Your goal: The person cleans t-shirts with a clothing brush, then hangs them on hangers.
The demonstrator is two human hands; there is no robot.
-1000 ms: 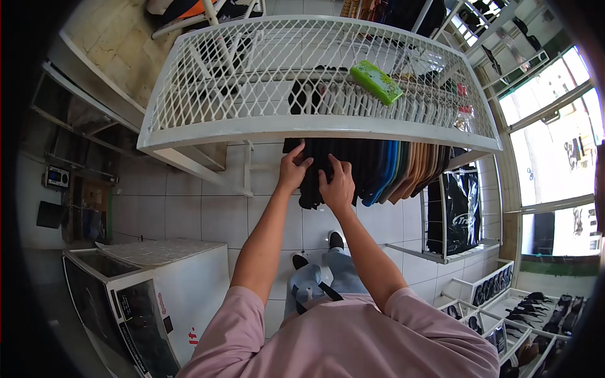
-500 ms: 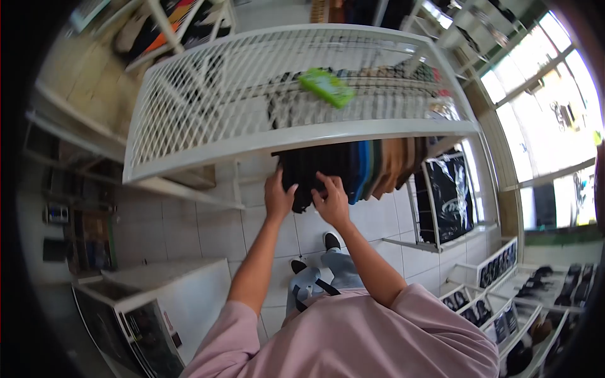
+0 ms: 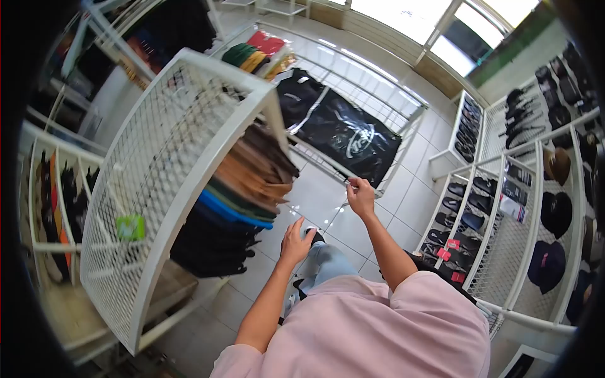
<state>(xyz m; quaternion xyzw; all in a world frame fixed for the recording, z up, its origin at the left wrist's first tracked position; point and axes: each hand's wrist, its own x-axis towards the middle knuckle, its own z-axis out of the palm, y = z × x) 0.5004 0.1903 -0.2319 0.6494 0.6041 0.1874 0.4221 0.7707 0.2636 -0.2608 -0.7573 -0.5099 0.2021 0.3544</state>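
Both hands are off the dark shirts (image 3: 211, 249). A second ago they were parting those shirts under the front edge of the white mesh rack (image 3: 165, 183). The view has swung to the right, so the rack now runs along the left.

- Left hand (image 3: 296, 242): empty, fingers loosely apart. It is in the air near the end of the hanging row, not touching it.
- Right hand (image 3: 360, 195): raised and well clear of the shirts. It is just below the bottom rail of the wire panel that carries the black bag (image 3: 343, 135). Fingertips are drawn together; cannot tell if they pinch anything.
- Dark shirts: hanging under the rack's near edge, next to the blue (image 3: 236, 213) and brown ones (image 3: 258, 165).
- Green packet (image 3: 130, 227): lying on the mesh top.
- Shelves of caps and shoes (image 3: 554, 208): along the right.

Judgement: the sorting at the dark shirts has broken off, and attention has turned toward the bag side.
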